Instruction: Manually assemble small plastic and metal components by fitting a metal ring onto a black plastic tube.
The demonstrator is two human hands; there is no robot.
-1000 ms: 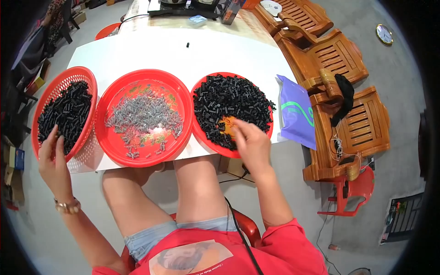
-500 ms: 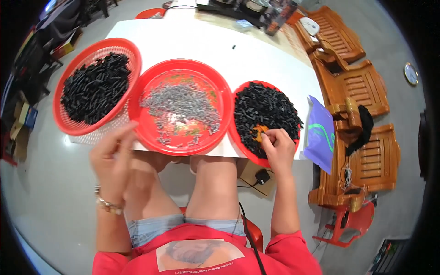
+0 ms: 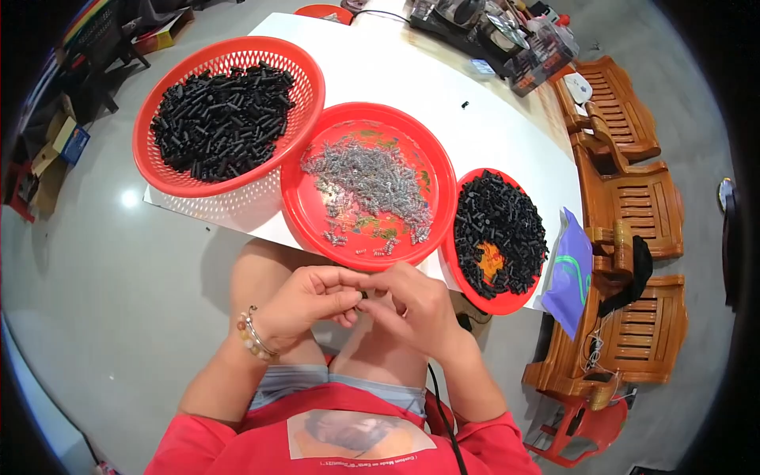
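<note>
Both hands have pulled back over the lap; left hand (image 3: pixel 310 299) and right hand (image 3: pixel 412 305) pinch one small black piece (image 3: pixel 364 295), just near of the red tray (image 3: pixel 313 226) rim.

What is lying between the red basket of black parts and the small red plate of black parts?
In the head view, the red tray of small metal springs sits between them.

Left hand (image 3: pixel 313 297) and right hand (image 3: pixel 412 305) – fingertips pinched together above lap.
</note>
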